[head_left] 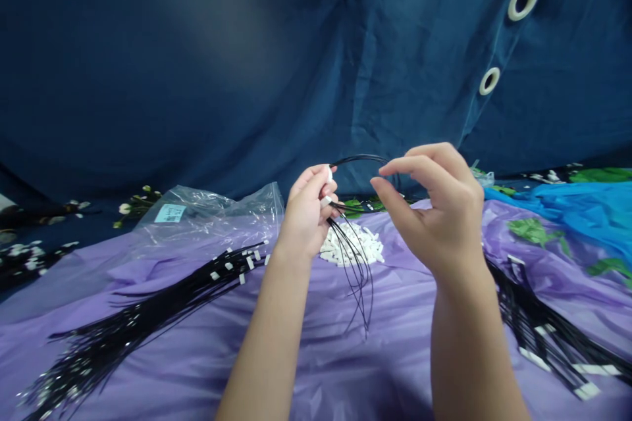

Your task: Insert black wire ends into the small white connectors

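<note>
My left hand (311, 210) is closed around a few thin black wires (363, 263) with white connectors. One white connector (330, 174) stands up between its thumb and fingertips, and another (326, 200) shows lower at the palm. From the upper connector, black wire arcs right and passes behind my right index finger; loose wire ends hang below the left hand. My right hand (434, 204) is raised beside it, thumb and index finger curved toward each other with a small gap at the tips. A pile of small white connector housings (353, 247) lies behind and below the hands.
A bundle of black wires with white ends (162, 296) lies at the left, another (548, 322) at the right. Behind the left bundle is a clear plastic bag (217, 210) with a label. Purple sheeting (345, 368) covers the table; a blue curtain (197, 79) hangs behind.
</note>
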A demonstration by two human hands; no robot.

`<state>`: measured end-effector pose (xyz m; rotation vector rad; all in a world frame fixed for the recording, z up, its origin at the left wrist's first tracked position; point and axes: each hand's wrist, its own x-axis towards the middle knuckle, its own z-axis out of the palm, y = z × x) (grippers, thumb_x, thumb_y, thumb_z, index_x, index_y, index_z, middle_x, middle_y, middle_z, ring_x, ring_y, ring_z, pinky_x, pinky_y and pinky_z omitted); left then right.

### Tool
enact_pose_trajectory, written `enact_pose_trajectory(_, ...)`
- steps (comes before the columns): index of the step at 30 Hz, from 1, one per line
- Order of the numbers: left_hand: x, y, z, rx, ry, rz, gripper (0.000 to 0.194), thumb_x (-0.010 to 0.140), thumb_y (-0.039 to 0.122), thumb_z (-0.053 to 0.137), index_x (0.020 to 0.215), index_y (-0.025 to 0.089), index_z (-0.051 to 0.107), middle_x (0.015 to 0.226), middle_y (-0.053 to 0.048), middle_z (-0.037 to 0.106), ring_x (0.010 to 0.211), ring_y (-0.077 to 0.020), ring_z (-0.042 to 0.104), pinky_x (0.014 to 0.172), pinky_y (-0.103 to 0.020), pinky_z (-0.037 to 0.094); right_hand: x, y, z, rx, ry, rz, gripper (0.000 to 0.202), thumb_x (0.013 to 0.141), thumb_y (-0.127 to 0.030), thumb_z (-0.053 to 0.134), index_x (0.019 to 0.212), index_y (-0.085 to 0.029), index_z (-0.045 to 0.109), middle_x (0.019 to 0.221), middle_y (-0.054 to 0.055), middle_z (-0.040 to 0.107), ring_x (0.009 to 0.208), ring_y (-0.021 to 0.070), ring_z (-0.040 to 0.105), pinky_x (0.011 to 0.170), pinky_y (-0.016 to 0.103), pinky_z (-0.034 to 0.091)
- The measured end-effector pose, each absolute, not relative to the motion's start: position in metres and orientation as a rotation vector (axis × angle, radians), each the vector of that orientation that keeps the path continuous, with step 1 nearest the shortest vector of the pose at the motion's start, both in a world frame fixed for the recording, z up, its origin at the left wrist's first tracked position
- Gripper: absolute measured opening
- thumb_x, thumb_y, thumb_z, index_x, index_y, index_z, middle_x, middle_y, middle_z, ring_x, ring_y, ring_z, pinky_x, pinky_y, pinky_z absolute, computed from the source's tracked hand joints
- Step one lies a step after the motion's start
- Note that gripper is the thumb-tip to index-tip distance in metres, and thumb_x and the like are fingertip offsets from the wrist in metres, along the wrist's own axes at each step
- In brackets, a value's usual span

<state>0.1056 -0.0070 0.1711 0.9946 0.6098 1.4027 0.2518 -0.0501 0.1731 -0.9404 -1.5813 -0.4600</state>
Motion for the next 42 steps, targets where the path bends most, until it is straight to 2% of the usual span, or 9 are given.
enact_pose_trajectory(9, 0.105, -0.002, 0.171, 0.933, 0.662, 1.538, 0.01, 0.089, 0.027, 0.056, 0.089, 0.016, 0.055, 0.058, 0.01, 0.037, 0.034, 0.0007, 0.023, 0.04, -0.015, 0.033, 0.235, -0.052, 0.168, -1.272, -1.96, 0.138, 0.009, 0.084, -0.018, 0.057, 0.076, -0.021, 0.06, 0.068, -0.002, 0.061, 0.062, 0.0122, 0.053, 0.057, 0.023, 0.038)
enact_pose_trajectory(12, 0.105, -0.001, 0.171, 0.94, 0.677, 1.545, 0.011, 0.088, 0.027, 0.056, 0.09, 0.016, 0.055, 0.058, 0.01, 0.038, 0.034, 0.0006, 0.022, 0.04, -0.015, 0.033, 0.237, -0.051, 0.168, -1.187, -1.94, 0.274, 0.008, 0.083, -0.014, 0.055, 0.087, -0.022, 0.056, 0.069, -0.004, 0.06, 0.061, 0.0107, 0.051, 0.055, 0.022, 0.036)
enact_pose_trajectory(16, 0.105, 0.002, 0.167, 0.97, 0.697, 1.598, 0.014, 0.085, 0.028, 0.06, 0.089, 0.016, 0.056, 0.059, 0.009, 0.038, 0.037, 0.0, 0.028, 0.037, -0.013, 0.028, 0.251, -0.046, 0.166, -0.91, -1.948, 0.996, 0.021, 0.085, -0.02, 0.057, 0.106, -0.022, 0.052, 0.062, -0.008, 0.051, 0.052, 0.0082, 0.042, 0.047, 0.019, 0.032)
enact_pose_trajectory(20, 0.103, 0.008, 0.162, 0.994, 0.701, 1.632, 0.016, 0.085, 0.03, 0.06, 0.089, 0.016, 0.055, 0.059, 0.009, 0.037, 0.038, -0.0003, 0.029, 0.039, -0.013, 0.031, 0.267, -0.03, 0.157, -0.56, -1.829, 1.386, 0.017, 0.089, -0.03, 0.056, 0.096, -0.015, 0.063, 0.071, 0.001, 0.063, 0.059, 0.0108, 0.055, 0.057, 0.024, 0.045)
enact_pose_trajectory(25, 0.102, 0.009, 0.16, 0.999, 0.728, 1.608, 0.013, 0.088, 0.03, 0.056, 0.09, 0.017, 0.052, 0.059, 0.01, 0.036, 0.037, -0.0005, 0.024, 0.038, -0.014, 0.031, 0.278, -0.015, 0.146, -0.454, -1.402, 1.262, 0.017, 0.083, -0.032, 0.06, 0.096, -0.022, 0.064, 0.084, 0.002, 0.07, 0.062, 0.0156, 0.066, 0.063, 0.033, 0.054)
enact_pose_trajectory(32, 0.103, 0.003, 0.162, 1.067, 0.734, 1.502, 0.013, 0.09, 0.031, 0.054, 0.092, 0.019, 0.049, 0.065, 0.008, 0.039, 0.041, -0.0008, 0.028, 0.041, -0.015, 0.033, 0.299, -0.001, 0.149, -0.539, -1.039, 0.822, 0.02, 0.091, -0.04, 0.056, 0.078, -0.027, 0.065, 0.061, -0.004, 0.045, 0.043, 0.0066, 0.044, 0.053, 0.03, 0.047)
enact_pose_trajectory(36, 0.102, 0.003, 0.162, 1.086, 0.725, 1.469, 0.013, 0.091, 0.031, 0.053, 0.093, 0.019, 0.049, 0.064, 0.008, 0.037, 0.041, -0.0014, 0.027, 0.042, -0.015, 0.033, 0.322, -0.002, 0.154, -0.501, -0.865, 0.688, 0.018, 0.084, -0.043, 0.065, 0.074, -0.031, 0.073, 0.067, -0.001, 0.056, 0.055, 0.009, 0.057, 0.055, 0.034, 0.043)
enact_pose_trajectory(39, 0.101, 0.002, 0.162, 1.098, 0.726, 1.441, 0.012, 0.092, 0.031, 0.052, 0.095, 0.019, 0.049, 0.064, 0.007, 0.038, 0.042, -0.0018, 0.028, 0.042, -0.015, 0.034, 0.329, -0.016, 0.159, -0.468, -0.82, 0.582, 0.021, 0.088, -0.045, 0.057, 0.081, -0.04, 0.076, 0.07, -0.004, 0.06, 0.066, 0.0098, 0.062, 0.049, 0.032, 0.033)
enact_pose_trajectory(42, 0.101, 0.0, 0.163, 1.127, 0.71, 1.428, 0.012, 0.092, 0.03, 0.052, 0.096, 0.019, 0.048, 0.065, 0.007, 0.039, 0.045, -0.0026, 0.032, 0.042, -0.014, 0.035, 0.322, -0.034, 0.165, -0.571, -0.865, 0.572, 0.031, 0.093, -0.047, 0.045, 0.088, -0.044, 0.075, 0.065, -0.005, 0.056, 0.044, 0.0042, 0.046, 0.041, 0.032, 0.013)
